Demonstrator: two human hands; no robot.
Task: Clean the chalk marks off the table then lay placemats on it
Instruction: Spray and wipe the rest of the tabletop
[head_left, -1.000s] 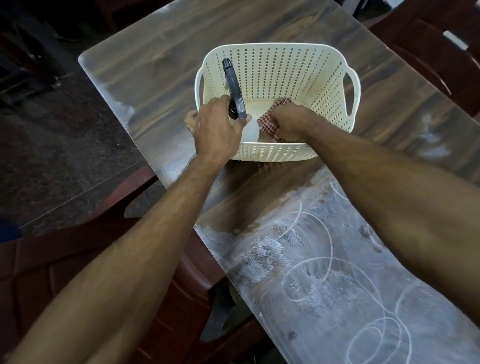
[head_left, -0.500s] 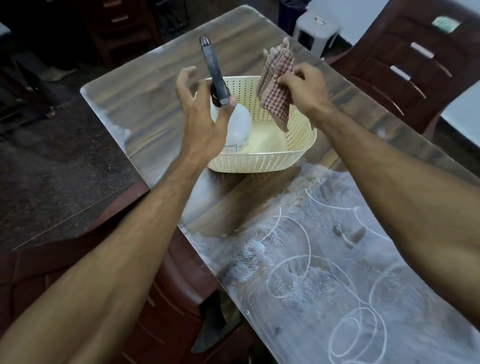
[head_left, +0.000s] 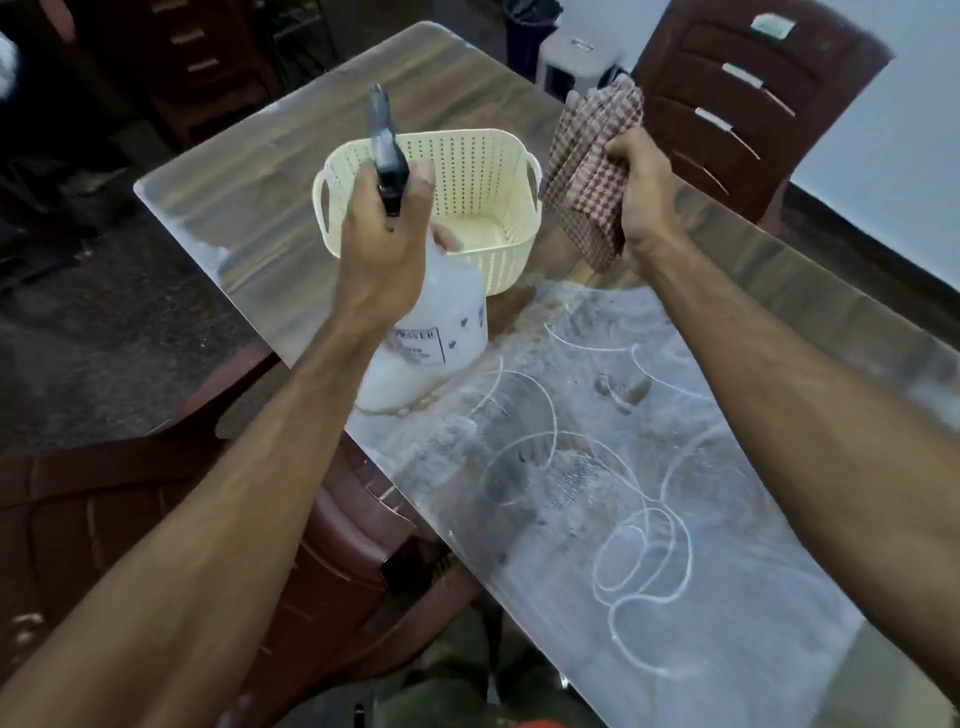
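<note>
Head view, the only one. Table (head_left: 467, 88) of dark wood grain with a glossy top runs from the far left corner toward the near right; white chalk marks (head_left: 641, 566), loops and smeared patches, cover its near half, densest along the near left edge; the far half is mostly bare wood with pale haze at the far left corner.

Left hand (head_left: 387, 244) is wrapped round the neck of a translucent white plastic spray bottle (head_left: 441, 332), fingers curled at the dark grey trigger head (head_left: 387, 150), which points up and away; the bottle is tilted, its base over the left edge of the table beside the chalk; whether the base touches the top I cannot tell; a printed label on its side is too blurred to read.

Right hand (head_left: 641, 195) clenches a red-and-white checked cloth (head_left: 592, 171), bunched, held up in the air above the table; its loose end hangs down past the wrist.

Cream perforated plastic basket (head_left: 511, 171) with side handles sits on the table toward the far left corner, between the two hands and behind the bottle.

Dark red-brown plastic chair (head_left: 753, 104) stands at the far right side of the table; another chair (head_left: 332, 561) of the same colour is tucked at the left edge, below the left forearm; white plastic stool (head_left: 579, 54) beyond the far end.
</note>
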